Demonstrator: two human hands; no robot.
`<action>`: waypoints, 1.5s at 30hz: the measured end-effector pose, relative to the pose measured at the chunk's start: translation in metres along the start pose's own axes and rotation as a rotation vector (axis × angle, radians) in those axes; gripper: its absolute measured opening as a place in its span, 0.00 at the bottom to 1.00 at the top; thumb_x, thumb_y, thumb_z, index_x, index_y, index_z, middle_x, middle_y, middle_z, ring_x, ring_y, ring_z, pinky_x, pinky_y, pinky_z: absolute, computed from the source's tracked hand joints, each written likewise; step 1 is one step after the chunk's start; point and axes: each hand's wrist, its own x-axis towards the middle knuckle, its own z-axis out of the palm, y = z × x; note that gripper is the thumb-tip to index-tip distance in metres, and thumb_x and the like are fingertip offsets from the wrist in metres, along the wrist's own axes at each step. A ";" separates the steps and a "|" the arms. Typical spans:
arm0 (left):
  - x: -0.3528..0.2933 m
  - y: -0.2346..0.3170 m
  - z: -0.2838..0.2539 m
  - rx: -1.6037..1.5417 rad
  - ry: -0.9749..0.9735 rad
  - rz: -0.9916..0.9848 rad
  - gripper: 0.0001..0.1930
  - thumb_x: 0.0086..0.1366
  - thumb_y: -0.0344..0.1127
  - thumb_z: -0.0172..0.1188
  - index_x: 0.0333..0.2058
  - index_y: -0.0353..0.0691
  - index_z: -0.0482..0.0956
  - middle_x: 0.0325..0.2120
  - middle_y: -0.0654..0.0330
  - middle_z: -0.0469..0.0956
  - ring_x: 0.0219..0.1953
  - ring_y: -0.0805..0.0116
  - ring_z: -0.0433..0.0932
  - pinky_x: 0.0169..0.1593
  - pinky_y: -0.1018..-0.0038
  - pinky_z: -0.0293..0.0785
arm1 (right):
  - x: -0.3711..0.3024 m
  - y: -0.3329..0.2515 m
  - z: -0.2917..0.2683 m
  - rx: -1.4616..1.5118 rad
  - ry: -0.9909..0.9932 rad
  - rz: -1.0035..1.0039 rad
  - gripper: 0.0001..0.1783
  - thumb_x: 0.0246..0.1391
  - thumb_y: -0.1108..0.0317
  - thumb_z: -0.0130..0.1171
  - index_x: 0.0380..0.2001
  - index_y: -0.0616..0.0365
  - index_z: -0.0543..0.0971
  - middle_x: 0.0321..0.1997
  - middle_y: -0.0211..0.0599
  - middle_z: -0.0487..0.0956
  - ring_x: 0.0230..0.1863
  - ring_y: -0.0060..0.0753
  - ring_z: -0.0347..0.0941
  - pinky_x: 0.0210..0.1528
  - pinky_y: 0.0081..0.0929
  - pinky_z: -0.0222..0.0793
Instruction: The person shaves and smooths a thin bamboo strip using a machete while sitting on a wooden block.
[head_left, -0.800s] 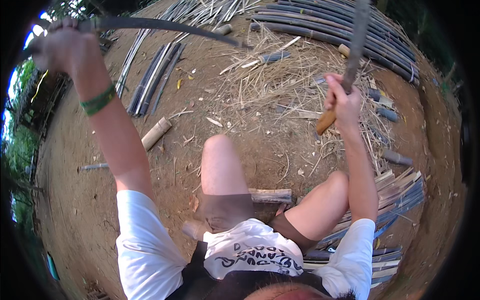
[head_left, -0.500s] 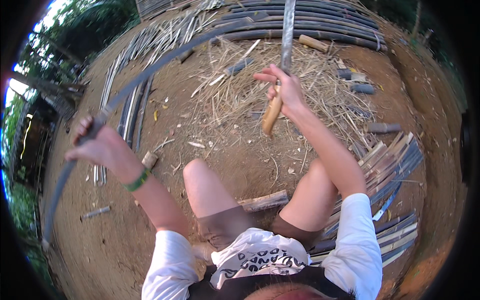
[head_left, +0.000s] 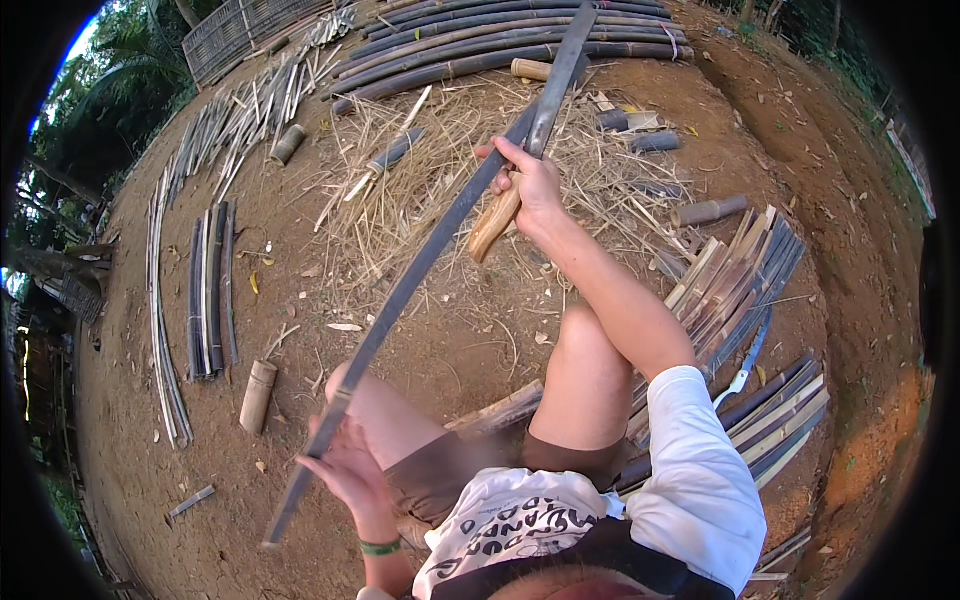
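A long dark bamboo strip (head_left: 425, 255) slants across my front, from beside my left knee up to the machete. My left hand (head_left: 350, 470) is closed round its lower part, palm up, with the end sticking out past the hand. In my right hand (head_left: 537, 185) is a machete with a pale wooden handle (head_left: 495, 222), its long metal blade (head_left: 562, 80) pointing away and up. The strip's upper part lies along the blade, passing close by my right fingers. Whether those fingers also grip the strip, I cannot tell.
Shavings (head_left: 400, 215) cover the ground ahead, with dark bamboo poles (head_left: 440, 68) beyond. Split bamboo strips (head_left: 745, 285) lie at right beside a white-handled saw (head_left: 737, 383). A bamboo piece (head_left: 500, 408) lies between my legs, and a short section (head_left: 258, 397) at left.
My left hand has come down and right toward my left knee, bringing the strip from the left to across my front, against the machete blade. The machete stays in my right hand, now tilted more.
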 end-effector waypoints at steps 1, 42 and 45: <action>-0.011 0.003 -0.016 0.021 -0.069 -0.206 0.36 0.75 0.63 0.37 0.55 0.31 0.71 0.55 0.44 0.74 0.55 0.53 0.75 0.57 0.61 0.77 | -0.005 -0.002 0.001 -0.011 -0.017 -0.008 0.10 0.60 0.67 0.64 0.41 0.60 0.77 0.38 0.45 0.84 0.18 0.17 0.65 0.22 0.21 0.66; 0.004 -0.065 0.054 0.788 -0.960 -0.591 0.25 0.80 0.49 0.39 0.38 0.31 0.75 0.15 0.73 0.58 0.14 0.83 0.55 0.18 0.82 0.53 | -0.033 -0.096 -0.094 -1.999 -0.383 -0.769 0.41 0.55 0.24 0.52 0.20 0.57 0.79 0.12 0.42 0.75 0.16 0.45 0.75 0.24 0.43 0.73; 0.002 -0.065 0.048 0.855 -0.958 -0.527 0.25 0.80 0.47 0.39 0.37 0.31 0.77 0.15 0.73 0.61 0.15 0.84 0.58 0.19 0.81 0.55 | -0.031 -0.100 -0.088 -2.155 -0.481 -0.724 0.34 0.55 0.32 0.58 0.22 0.57 0.80 0.14 0.43 0.76 0.17 0.47 0.76 0.24 0.44 0.71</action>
